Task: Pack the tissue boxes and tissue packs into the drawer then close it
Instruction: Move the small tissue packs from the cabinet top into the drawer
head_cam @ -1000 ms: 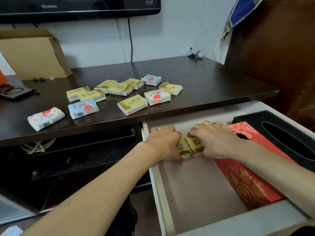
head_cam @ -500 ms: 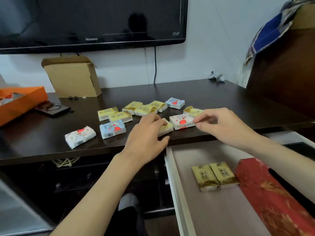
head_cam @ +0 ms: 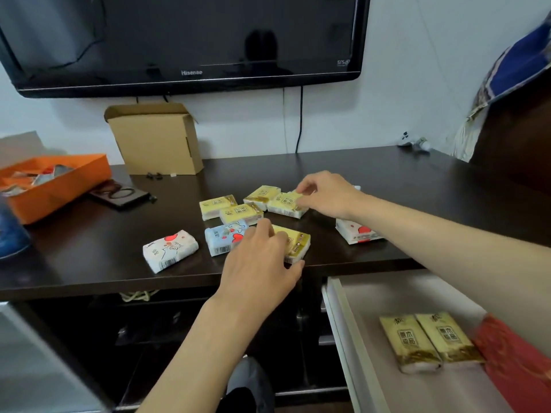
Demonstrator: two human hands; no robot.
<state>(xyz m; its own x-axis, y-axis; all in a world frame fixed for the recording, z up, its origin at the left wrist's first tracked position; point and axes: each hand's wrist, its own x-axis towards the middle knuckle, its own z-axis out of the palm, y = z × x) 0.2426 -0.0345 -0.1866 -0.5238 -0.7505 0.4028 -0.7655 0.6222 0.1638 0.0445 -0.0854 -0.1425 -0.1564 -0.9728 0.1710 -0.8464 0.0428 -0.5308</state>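
Several tissue packs (head_cam: 241, 214) scattered on dark desk (head_cam: 387, 186) — likely light, soft, film-wrapped, maybe slippery; best pinched across short edges. Left hand (head_cam: 262, 260) curled over yellow pack (head_cam: 295, 244) at desk edge, grip not confirmed. Right hand (head_cam: 328, 193) pinching pack (head_cam: 286, 204) farther back. Two gold packs (head_cam: 429, 341) already in open drawer (head_cam: 343, 323) beside red box (head_cam: 515, 368). Pack print too small to read — "Hisense" on TV (head_cam: 190, 40).

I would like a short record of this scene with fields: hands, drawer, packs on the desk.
left hand: on a yellow pack at the desk edge
right hand: pinching another yellow pack further back
drawer: open, two gold packs side by side beside a red box
desk: several packs not yet packed
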